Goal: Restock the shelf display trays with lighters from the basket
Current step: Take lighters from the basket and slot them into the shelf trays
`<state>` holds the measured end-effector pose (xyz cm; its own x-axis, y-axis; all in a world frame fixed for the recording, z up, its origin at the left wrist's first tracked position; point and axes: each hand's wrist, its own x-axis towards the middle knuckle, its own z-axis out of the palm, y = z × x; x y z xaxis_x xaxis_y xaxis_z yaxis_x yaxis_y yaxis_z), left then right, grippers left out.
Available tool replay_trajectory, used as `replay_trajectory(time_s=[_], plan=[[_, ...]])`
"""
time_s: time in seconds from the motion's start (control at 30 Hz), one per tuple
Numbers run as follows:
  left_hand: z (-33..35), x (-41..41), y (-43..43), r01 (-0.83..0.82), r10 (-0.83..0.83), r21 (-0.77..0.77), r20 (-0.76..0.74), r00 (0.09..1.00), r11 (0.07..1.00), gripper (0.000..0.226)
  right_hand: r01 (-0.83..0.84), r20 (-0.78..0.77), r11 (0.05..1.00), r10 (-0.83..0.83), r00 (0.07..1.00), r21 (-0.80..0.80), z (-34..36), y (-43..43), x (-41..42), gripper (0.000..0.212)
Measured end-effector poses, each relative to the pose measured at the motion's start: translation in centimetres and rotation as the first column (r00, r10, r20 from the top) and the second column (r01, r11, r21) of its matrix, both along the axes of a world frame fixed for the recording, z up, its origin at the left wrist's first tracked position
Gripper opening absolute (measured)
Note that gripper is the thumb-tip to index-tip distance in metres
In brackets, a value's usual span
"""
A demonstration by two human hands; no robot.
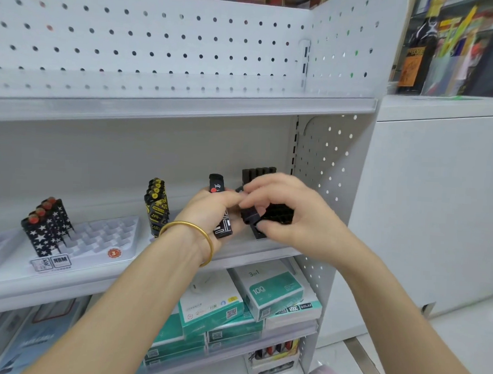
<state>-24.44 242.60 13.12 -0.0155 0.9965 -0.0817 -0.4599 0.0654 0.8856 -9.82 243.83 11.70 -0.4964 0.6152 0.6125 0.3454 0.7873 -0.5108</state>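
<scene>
My left hand (213, 211), a gold bangle on its wrist, grips black lighters (217, 184) with white markings; one sticks up above the fist, another pokes out below. My right hand (283, 214) pinches a single black lighter (249, 214) over a black display tray (258, 234) on the right of the middle shelf. A row of black lighters (258, 173) stands at that tray's back. Further left, black-and-yellow lighters (156, 205) stand in another tray. A white tray (102, 237) holds star-patterned lighters (47, 226) at its left side. The basket is out of view.
The white middle shelf (66, 280) has a pegboard back and side wall (322, 173). Teal and white boxes (274, 292) are stacked on the shelf below. A white counter (437, 195) stands to the right, with bottles and packets on top.
</scene>
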Motion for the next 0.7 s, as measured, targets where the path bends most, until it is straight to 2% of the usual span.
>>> replay_trajectory(time_s=[0.07, 0.17, 0.23, 0.3, 0.37, 0.47, 0.57, 0.7], plan=[[-0.1, 0.2, 0.1, 0.013, -0.012, 0.005, -0.026, 1.000, 1.000, 0.015, 0.035, 0.033, 0.990, -0.039, 0.999, 0.135, -0.8, 0.1, 0.0, 0.022], [-0.2, 0.7, 0.2, 0.060, -0.060, -0.013, -0.009, 0.998, 0.998, 0.010, 0.129, -0.104, 0.967, -0.109, 0.989, 0.217, -1.2, 0.3, -0.1, 0.017], [-0.2, 1.0, 0.2, 0.079, -0.079, -0.024, -0.009, 0.997, 0.997, 0.008, 0.248, -0.259, 0.963, -0.215, 0.942, 0.102, -0.8, 0.6, 0.0, 0.012], [-0.2, 1.0, 0.2, 0.032, -0.035, -0.034, -0.101, 0.994, 0.999, 0.012, 0.374, -0.342, 0.927, -0.364, 0.867, -0.037, -0.3, 1.6, 0.3, 0.006], [-0.1, 0.9, 0.2, -0.022, 0.014, -0.035, -0.215, 0.977, 0.999, 0.017, 0.505, -0.307, 0.860, -0.502, 0.808, -0.075, 0.1, 3.2, 0.5, 0.006], [-0.2, 0.4, 0.5, -0.060, 0.057, 0.002, -0.313, 0.948, 0.998, 0.022, 0.620, -0.232, 0.782, -0.616, 0.753, -0.063, 0.4, 5.8, 0.5, 0.020], [-0.5, -0.1, 0.9, -0.041, 0.050, 0.037, -0.313, 0.948, 0.998, 0.029, 0.638, -0.149, 0.769, -0.637, 0.757, -0.045, 0.5, 7.7, 0.0, 0.027], [-0.7, -0.4, 1.1, -0.008, 0.015, 0.025, -0.274, 0.962, 1.000, 0.027, 0.638, -0.023, 0.766, -0.641, 0.767, -0.072, 0.2, 8.6, -0.6, 0.026]])
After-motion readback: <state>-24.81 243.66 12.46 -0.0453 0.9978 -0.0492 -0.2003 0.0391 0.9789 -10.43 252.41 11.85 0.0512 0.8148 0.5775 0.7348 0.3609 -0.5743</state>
